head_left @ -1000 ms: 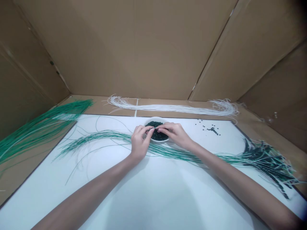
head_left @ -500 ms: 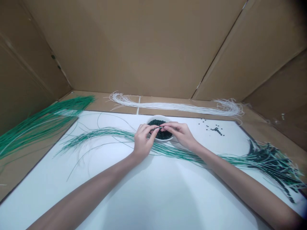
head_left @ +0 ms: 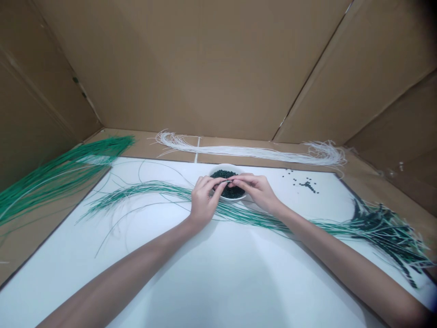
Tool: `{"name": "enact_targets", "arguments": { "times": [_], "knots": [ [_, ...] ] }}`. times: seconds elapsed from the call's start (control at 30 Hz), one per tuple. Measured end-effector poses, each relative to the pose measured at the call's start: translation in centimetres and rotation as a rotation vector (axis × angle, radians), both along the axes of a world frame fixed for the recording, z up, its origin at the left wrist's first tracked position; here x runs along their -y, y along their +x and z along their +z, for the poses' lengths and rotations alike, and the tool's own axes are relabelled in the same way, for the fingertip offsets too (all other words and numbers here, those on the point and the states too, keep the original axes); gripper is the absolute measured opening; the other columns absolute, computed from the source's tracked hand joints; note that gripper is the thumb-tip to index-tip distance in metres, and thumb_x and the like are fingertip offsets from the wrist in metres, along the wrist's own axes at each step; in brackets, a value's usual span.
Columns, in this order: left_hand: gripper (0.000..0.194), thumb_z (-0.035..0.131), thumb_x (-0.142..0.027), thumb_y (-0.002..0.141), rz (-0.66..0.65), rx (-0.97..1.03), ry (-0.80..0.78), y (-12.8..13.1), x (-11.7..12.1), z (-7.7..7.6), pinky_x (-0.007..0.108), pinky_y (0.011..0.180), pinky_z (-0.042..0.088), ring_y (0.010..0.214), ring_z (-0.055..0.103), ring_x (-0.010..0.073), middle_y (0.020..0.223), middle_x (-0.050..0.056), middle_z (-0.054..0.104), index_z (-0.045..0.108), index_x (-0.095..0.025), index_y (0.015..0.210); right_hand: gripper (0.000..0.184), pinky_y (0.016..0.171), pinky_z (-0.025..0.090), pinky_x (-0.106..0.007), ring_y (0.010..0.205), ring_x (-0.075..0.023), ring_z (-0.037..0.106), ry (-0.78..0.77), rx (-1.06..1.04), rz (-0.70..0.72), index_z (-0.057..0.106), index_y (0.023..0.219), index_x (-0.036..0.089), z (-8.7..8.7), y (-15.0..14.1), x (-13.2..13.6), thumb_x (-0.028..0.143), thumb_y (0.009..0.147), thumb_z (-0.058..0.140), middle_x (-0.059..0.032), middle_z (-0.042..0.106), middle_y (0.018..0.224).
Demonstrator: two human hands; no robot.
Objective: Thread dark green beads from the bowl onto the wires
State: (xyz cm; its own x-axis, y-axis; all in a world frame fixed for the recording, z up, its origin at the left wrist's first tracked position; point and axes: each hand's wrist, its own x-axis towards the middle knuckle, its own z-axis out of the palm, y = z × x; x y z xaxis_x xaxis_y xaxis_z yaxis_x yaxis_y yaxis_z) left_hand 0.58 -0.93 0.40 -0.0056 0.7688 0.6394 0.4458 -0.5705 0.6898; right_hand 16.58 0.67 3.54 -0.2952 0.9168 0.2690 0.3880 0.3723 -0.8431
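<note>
Brown walls [head_left: 191, 68] (dark seam [head_left: 312, 70] slanting at right) behind dark-edged white tabletop [head_left: 211, 282].

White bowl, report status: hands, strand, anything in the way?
Left hand and right hand pinch thin strand over white bowl. Dark pieces in bowl. Possible snag: green bundle beneath left hand and right forearm.

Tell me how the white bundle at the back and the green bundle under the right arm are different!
The white bundle lies mostly on brown surface; the green bundle crosses the white board. The green bundle has dark pieces at its right end; the white bundle shows none. Both have long, thin strands.
</note>
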Motion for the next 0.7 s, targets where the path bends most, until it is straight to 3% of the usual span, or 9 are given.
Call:
{"name": "enact_targets", "arguments": {
  "times": [0.7],
  "knots": [
    [0.012, 0.056, -0.023, 0.077, -0.015, -0.012, 0.032, -0.02, -0.25, -0.38, 0.024, 0.066, 0.042, 0.070, 0.050, 0.0119, 0.075, 0.002, 0.061, 0.064, -0.018, 0.085, 0.015, 0.077, 0.043, -0.029, 0.079, -0.0162, 0.060, 0.069, -0.027, -0.003, 0.068, 0.079, 0.019, -0.17, 0.05, 0.07, 0.025, 0.075, 0.056, -0.0042, 0.068, 0.085]
  ]
}}
